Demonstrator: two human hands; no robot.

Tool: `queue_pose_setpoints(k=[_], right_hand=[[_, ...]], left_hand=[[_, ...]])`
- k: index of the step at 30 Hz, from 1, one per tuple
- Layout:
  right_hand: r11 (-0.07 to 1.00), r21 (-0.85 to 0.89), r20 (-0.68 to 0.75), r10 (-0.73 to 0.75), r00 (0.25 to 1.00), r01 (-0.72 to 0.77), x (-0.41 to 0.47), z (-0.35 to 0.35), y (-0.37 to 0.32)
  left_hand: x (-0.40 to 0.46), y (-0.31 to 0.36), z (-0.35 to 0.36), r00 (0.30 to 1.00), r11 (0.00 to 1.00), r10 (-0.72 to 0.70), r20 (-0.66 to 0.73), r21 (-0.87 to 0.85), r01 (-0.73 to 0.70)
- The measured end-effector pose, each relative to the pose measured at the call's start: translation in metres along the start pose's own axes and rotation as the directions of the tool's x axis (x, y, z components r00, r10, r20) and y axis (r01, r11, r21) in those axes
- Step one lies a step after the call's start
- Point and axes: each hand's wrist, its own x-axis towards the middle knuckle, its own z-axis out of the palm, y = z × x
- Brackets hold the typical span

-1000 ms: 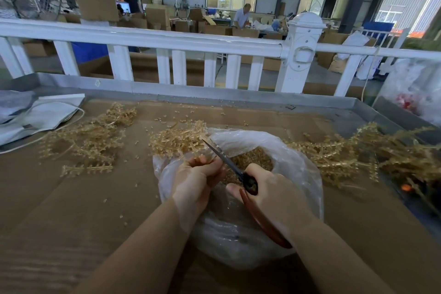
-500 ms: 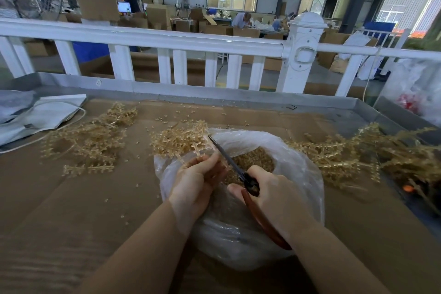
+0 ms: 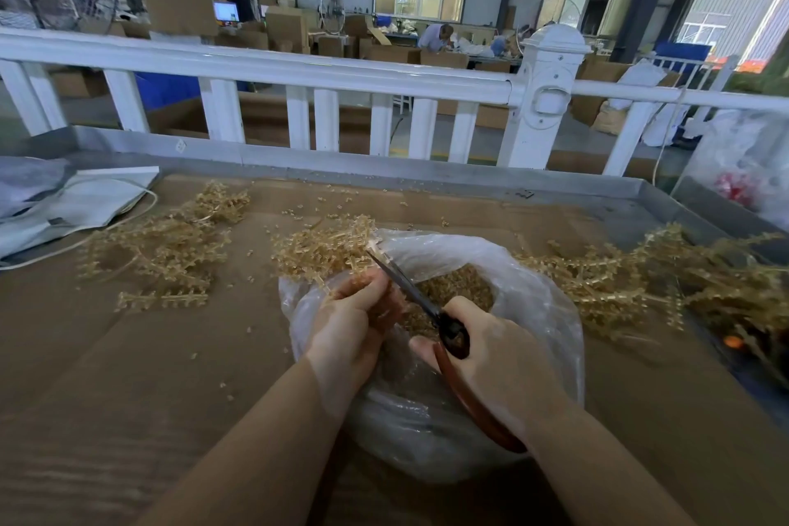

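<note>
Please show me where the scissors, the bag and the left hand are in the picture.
scissors (image 3: 410, 290), head view, on the dark blade.
bag (image 3: 542, 290), head view, on its right wall.
left hand (image 3: 343, 325), head view, on the back of the hand.

I work in a factory hall. Beyond my left hand (image 3: 346, 329) and right hand (image 3: 495, 354), past a white slatted plastic railing (image 3: 299, 73), stand stacked brown cardboard cartons (image 3: 286, 28), a round wire-guarded pedestal fan (image 3: 331, 9) and a worker in a pale shirt (image 3: 435, 36), bent forward. Under both hands lies a cardboard-lined, grey metal-rimmed worktable (image 3: 427, 179).
</note>
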Motion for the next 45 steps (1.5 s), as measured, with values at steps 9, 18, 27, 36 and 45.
queue_pose_setpoints(k=[9,18,27,36,45], right_hand=[[1.0,0.021,-0.029,-0.002,1.0,0.003,0.001,0.003,-0.005],[0.998,0.063,-0.028,0.022,0.999,-0.02,0.006,0.006,-0.007],[0.999,0.031,0.008,0.036,0.999,-0.036,0.01,0.0,-0.012],[1.0,0.018,-0.013,0.011,1.0,-0.011,0.011,0.003,-0.01],[0.999,0.009,0.025,0.05,0.998,-0.05,0.015,0.001,-0.007]], left_hand=[[-0.006,0.001,0.003,0.999,1.0,-0.003,0.034,0.032,0.001],[-0.006,0.003,0.0,0.995,0.995,-0.039,0.092,0.098,0.03],[-0.003,0.0,-0.005,0.992,0.987,-0.051,0.115,0.155,0.033],[-0.005,0.001,-0.004,0.991,0.976,-0.05,0.125,0.215,0.022],[-0.004,0.002,-0.005,0.993,0.977,-0.057,0.105,0.209,0.034]])
